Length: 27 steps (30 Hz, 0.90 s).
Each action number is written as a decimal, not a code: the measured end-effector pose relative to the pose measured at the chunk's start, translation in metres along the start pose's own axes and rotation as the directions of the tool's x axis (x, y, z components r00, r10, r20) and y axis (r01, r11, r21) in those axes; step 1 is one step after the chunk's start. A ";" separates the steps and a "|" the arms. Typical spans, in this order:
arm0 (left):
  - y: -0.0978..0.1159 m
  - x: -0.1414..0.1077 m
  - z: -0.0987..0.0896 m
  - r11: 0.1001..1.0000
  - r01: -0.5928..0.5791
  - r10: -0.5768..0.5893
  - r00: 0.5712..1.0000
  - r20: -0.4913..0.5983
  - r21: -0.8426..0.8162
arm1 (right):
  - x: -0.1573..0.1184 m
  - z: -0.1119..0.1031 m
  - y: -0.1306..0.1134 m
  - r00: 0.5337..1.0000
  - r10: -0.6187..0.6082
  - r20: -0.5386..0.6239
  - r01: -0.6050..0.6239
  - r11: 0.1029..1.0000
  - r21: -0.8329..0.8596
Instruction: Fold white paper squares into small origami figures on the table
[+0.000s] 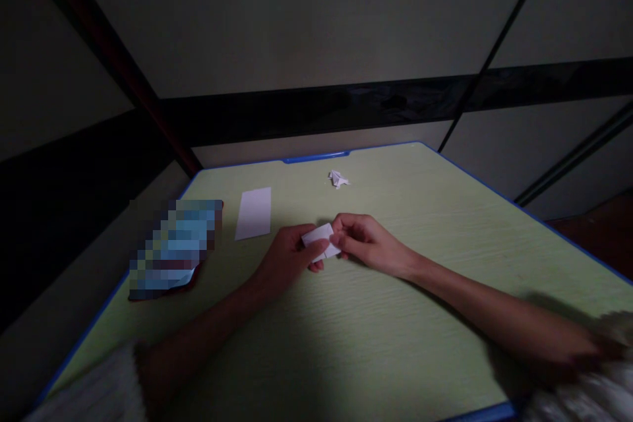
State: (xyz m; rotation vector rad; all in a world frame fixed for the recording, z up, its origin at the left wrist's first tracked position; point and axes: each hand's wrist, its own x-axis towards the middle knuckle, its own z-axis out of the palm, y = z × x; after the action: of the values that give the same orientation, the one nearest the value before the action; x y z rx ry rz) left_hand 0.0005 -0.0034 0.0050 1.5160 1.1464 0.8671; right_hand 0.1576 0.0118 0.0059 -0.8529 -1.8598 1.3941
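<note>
Paper (318, 233) is in both hands, over the middle of the table (405, 330). Left hand (291, 248) grasps its left side, thumb on top, fingers beneath. Right hand (364, 239) pinches its right end, thumb and bent fingers. Looks folded; layer count unclear. Handling, my guess: very light, stiffish where doubled, creases and tears easily, not very slippery. Best hold: flat pinch at edges, light thumb pressure. Sheet (254, 213) and paper figure (338, 179) lie apart, beyond the hands.
</note>
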 end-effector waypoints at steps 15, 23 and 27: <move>-0.001 0.001 -0.001 0.996 -0.003 0.013 0.993 0.120 -0.089 | 0.000 -0.003 -0.001 0.992 -0.019 0.122 0.014 0.999 0.036; -0.001 0.000 -0.001 0.991 0.045 -0.027 0.991 0.135 -0.129 | -0.003 -0.005 -0.002 0.964 -0.029 0.263 0.016 0.999 0.051; -0.001 0.000 -0.002 0.973 0.057 -0.018 0.985 0.171 -0.224 | -0.003 -0.003 -0.005 0.953 -0.055 0.298 0.009 0.988 0.153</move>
State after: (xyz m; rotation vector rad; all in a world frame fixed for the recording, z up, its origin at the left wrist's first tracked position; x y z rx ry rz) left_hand -0.0019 -0.0029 0.0045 1.3466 0.9164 0.7998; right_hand 0.1616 0.0099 0.0114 -0.5548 -1.9487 1.6963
